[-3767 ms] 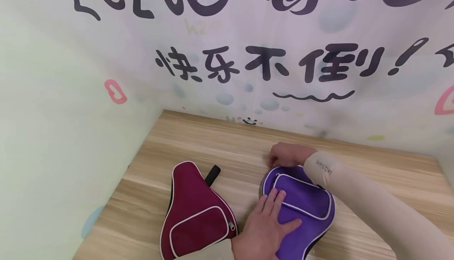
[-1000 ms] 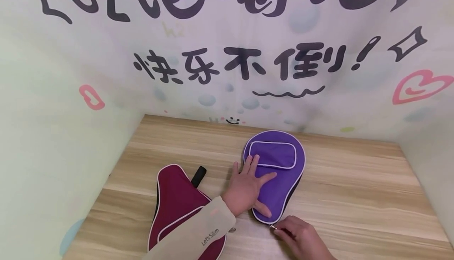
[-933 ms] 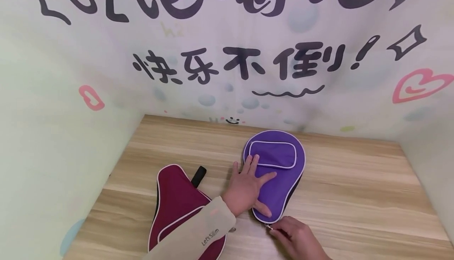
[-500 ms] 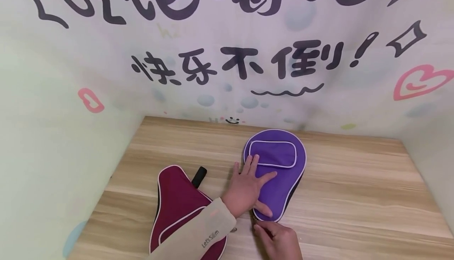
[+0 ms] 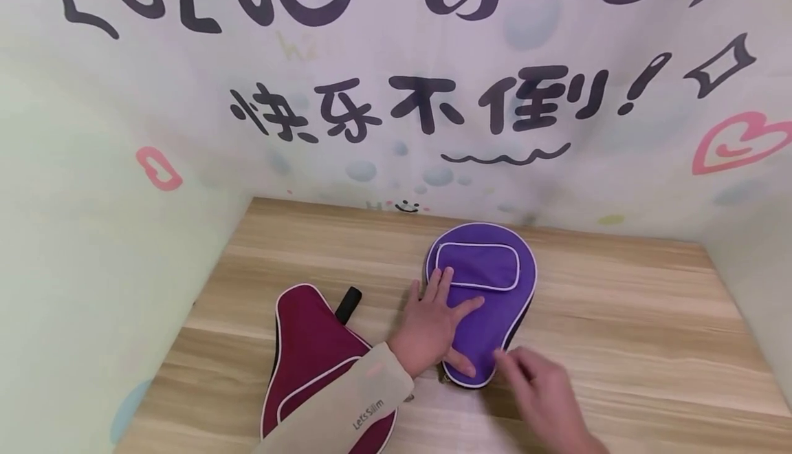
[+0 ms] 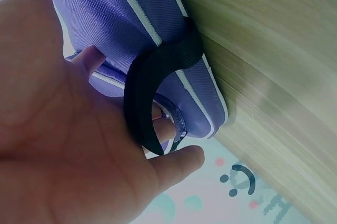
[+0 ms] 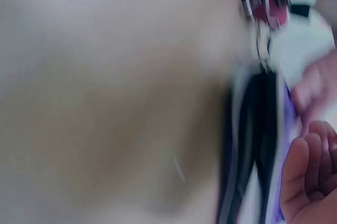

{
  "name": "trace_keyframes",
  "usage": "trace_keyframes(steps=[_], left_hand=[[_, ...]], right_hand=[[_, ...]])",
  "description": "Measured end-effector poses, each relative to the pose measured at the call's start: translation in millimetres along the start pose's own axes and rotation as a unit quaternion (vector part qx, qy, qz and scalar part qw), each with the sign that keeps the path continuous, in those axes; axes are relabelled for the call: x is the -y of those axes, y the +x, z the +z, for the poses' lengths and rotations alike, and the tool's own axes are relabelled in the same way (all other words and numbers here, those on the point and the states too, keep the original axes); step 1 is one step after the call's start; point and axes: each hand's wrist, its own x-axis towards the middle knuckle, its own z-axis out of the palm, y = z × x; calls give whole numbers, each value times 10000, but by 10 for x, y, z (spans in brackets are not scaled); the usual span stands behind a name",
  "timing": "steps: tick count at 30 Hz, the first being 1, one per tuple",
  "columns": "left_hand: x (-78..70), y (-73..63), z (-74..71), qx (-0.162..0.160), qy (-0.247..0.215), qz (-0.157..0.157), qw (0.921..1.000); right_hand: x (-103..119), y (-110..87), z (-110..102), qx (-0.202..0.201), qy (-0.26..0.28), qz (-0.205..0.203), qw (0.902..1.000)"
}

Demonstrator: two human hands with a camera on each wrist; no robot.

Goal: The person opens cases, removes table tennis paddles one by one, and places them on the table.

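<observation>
A purple table tennis paddle case (image 5: 491, 327) with white piping and a front pocket lies on the table, narrow end toward me. My left hand (image 5: 428, 329) rests spread on its left side, holding nothing. In the left wrist view a black strap loop (image 6: 145, 84) stands out from the case's side. The zipper pull (image 5: 444, 377) hangs by the lower left of the narrow end. My right hand (image 5: 547, 392) is beside the lower right edge, fingers loosely curled with nothing between them. Blurred dark zipper tapes (image 7: 267, 108) spread apart along the case's side in the right wrist view.
A dark red case (image 5: 309, 344) with white piping and a black strap (image 5: 349, 305) lies left of the purple one, partly under my left sleeve (image 5: 346, 406). The wooden table (image 5: 625, 303) meets a printed wall sheet (image 5: 396, 48) at the back.
My right hand pulled the zipper pull leftward round the narrow end, then let go and moved right to the lower right edge. Earlier the case was turned and shifted back; lately the left hand stays.
</observation>
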Motion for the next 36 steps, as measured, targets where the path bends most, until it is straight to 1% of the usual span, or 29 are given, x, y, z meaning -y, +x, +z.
trace_keyframes(steps=[2, 5, 6, 9, 11, 13, 15, 16, 17, 19, 23, 24, 25, 27, 30, 32, 33, 34, 36], left_hand=[[2, 9, -10, 78, -42, -36, 10000], [-1, 25, -3, 143, -98, -56, 9998], [-3, 28, 3, 140, -105, -55, 9998], [6, 27, 22, 109, -62, -46, 9999], [7, 23, 36, 77, -61, -28, 9999], [10, 21, 44, 53, -58, -17, 10000], [11, 22, 51, 36, -79, -3, 10000], [12, 24, 50, 28, -89, 6, 10000], [12, 29, 53, 33, -84, 12, 10000], [15, 31, 45, 39, -61, 27, 10000], [25, 22, 14, 39, -20, 28, 10000], [31, 16, -5, 6, -74, 33, 10000], [37, 15, -26, -57, -117, 44, 9999], [47, 24, -73, -322, -211, 57, 9992], [42, 113, -172, -1087, -308, 83, 9936], [22, 228, -235, -1623, -272, 119, 9863], [10, 301, -265, -1820, -298, 151, 9827], [0, 383, -287, -1969, -311, 199, 9797], [-21, 548, -321, -2015, -349, 295, 9784]], right_hand=[[-126, 222, -138, -51, -198, 351, 9992], [-417, 564, -297, -51, -475, 866, 9951], [-524, 670, -337, 26, -541, 1045, 9931], [-851, 947, -379, 358, -491, 1533, 9863], [-1034, 1072, -371, 678, -183, 1857, 9801], [-1175, 1152, -337, 945, 256, 2204, 9705], [-1264, 1194, -290, 1142, 635, 2518, 9589], [-1294, 1207, -262, 1179, 784, 2652, 9537], [-1315, 1217, -233, 1183, 842, 2745, 9505], [-1330, 1231, -180, 1217, 712, 2849, 9481], [-1316, 1244, -118, 1269, 301, 2810, 9508], [-1308, 1241, -114, 1320, 250, 2802, 9505], [-1297, 1238, -112, 1356, 275, 2795, 9501], [-1284, 1229, -108, 1417, 330, 2803, 9488], [-1267, 1213, -111, 1462, 439, 2786, 9482], [-1271, 1204, -116, 1424, 413, 2767, 9495], [-1271, 1199, -121, 1402, 405, 2773, 9496], [-1275, 1193, -125, 1379, 374, 2786, 9497], [-1287, 1177, -131, 1360, 337, 2836, 9486]])
